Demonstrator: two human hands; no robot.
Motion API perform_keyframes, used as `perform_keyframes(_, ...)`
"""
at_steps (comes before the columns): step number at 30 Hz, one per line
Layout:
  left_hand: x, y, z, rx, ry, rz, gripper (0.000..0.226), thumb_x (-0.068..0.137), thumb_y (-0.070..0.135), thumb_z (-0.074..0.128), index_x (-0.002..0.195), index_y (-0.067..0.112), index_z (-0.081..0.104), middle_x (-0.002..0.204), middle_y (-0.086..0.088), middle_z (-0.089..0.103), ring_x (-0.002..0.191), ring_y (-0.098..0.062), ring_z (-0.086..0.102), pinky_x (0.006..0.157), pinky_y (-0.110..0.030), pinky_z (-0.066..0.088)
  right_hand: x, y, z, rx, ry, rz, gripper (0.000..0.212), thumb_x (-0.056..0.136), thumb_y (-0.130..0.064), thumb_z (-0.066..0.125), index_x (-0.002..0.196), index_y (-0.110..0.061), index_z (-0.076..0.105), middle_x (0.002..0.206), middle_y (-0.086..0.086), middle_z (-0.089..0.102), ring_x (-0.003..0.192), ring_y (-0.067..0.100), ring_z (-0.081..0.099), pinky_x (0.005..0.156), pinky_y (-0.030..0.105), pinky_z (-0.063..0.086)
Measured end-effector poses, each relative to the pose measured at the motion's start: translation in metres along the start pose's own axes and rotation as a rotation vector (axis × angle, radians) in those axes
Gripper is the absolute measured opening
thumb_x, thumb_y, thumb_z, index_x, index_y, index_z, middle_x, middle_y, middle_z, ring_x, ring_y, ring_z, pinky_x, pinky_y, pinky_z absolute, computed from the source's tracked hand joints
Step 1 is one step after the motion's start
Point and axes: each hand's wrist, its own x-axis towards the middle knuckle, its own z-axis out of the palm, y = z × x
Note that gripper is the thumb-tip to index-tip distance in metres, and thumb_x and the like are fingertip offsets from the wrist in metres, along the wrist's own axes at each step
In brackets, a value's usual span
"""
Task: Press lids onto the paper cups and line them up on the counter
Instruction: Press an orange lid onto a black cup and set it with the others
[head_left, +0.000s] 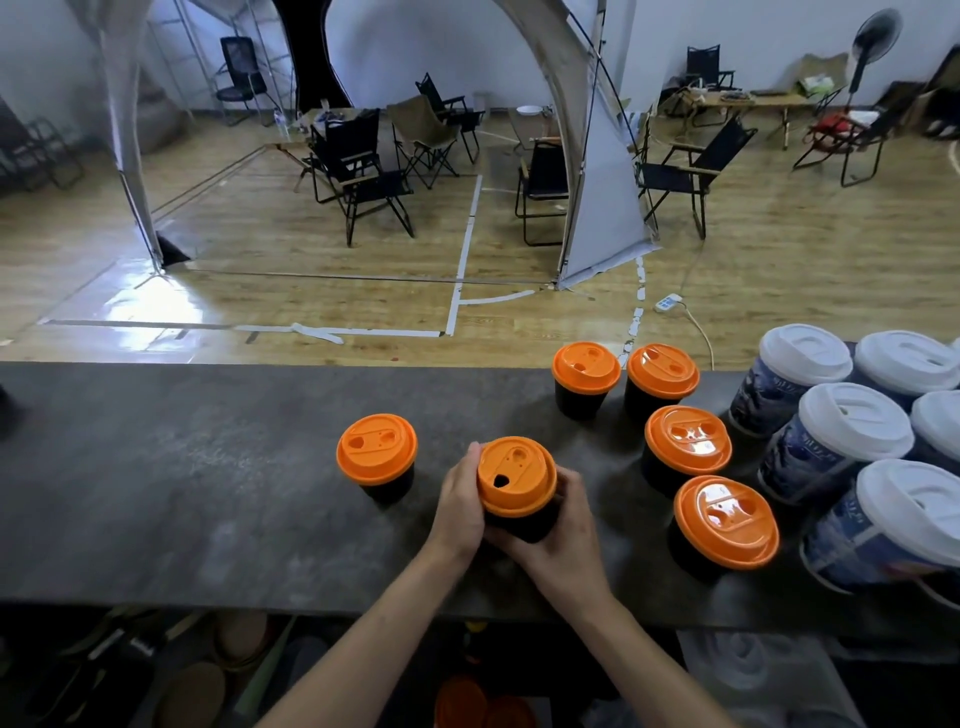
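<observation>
- The wooden floor (311, 260) spreads out beyond the held cup (522, 526), and black folding chairs (363, 171) stand on it far behind that cup.
- The table (182, 493), a dark grey slab, runs the full width of the view beneath the held cup, which is about halfway along it.
- A cluster of blue cups (795, 460) with white lids stands well to the right of the held cup, packed close together at the table's right end. At least six show, some cut off by the frame edge.
- Four black cups (688, 441) with orange lids stand to the right of the held cup, between it and the blue ones. Two are side by side farther back, and two nearer ones form a staggered line coming forward.
- A lone black cup (376, 449), also capped in orange, stands to the left of the held cup and a little behind it, not touching it.
- The right hand (563, 525) curls round the right and near side of the held cup, its fingers wrapped on the dark wall below the lid's rim.
- The left hand (460, 506) clasps the left side of the held cup, fingers curled round it and the thumb up against the lid's edge.
- The orange lid (516, 475) sits on top of the held cup, slightly tilted, with its small dark sip hole toward the near side. Whether it is fully seated, or whether the cup's base rests on the table, cannot be told.
</observation>
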Motion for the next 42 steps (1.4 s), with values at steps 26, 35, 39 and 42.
perform_keyframes(26, 0.005, 0.008, 0.003, 0.018, -0.162, -0.027, 0.058, 0.111, 0.041, 0.027, 0.118, 0.007, 0.074, 0.114, -0.007, 0.077, 0.112, -0.017, 0.071, 0.094, -0.019, 0.051, 0.002, -0.001, -0.004, 0.042, -0.024, 0.026, 0.087, 0.067, -0.034, 0.095, 0.141, -0.025, 0.050, 0.134, -0.012, 0.061, 0.126, -0.002, 0.056, 0.105, 0.020, 0.047)
perform_keyframes(35, 0.002, 0.005, 0.006, 0.012, -0.093, -0.008, 0.055, 0.111, 0.033, 0.028, 0.105, 0.007, 0.077, 0.104, -0.005, 0.079, 0.102, -0.012, 0.073, 0.085, -0.014, 0.051, 0.001, 0.002, -0.002, 0.029, 0.015, 0.072, 0.085, 0.061, -0.036, 0.097, 0.132, -0.032, 0.050, 0.128, -0.018, 0.063, 0.119, -0.005, 0.059, 0.099, 0.021, 0.050)
perform_keyframes(39, 0.005, 0.005, 0.006, 0.013, -0.066, 0.010, 0.054, 0.111, 0.035, 0.030, 0.107, 0.008, 0.077, 0.106, -0.004, 0.079, 0.104, -0.012, 0.073, 0.087, -0.016, 0.051, 0.001, 0.004, -0.002, 0.015, -0.024, 0.049, 0.090, 0.064, -0.032, 0.093, 0.142, -0.027, 0.047, 0.133, -0.020, 0.060, 0.124, -0.007, 0.056, 0.102, 0.017, 0.047)
perform_keyframes(42, 0.005, -0.001, 0.009, 0.015, -0.035, 0.062, 0.054, 0.111, 0.033, 0.031, 0.096, 0.008, 0.077, 0.097, -0.006, 0.079, 0.095, -0.012, 0.073, 0.083, -0.016, 0.051, -0.001, 0.001, 0.002, 0.028, 0.009, 0.071, 0.091, 0.060, -0.046, 0.095, 0.136, -0.030, 0.048, 0.130, -0.018, 0.059, 0.121, -0.007, 0.056, 0.096, 0.010, 0.045)
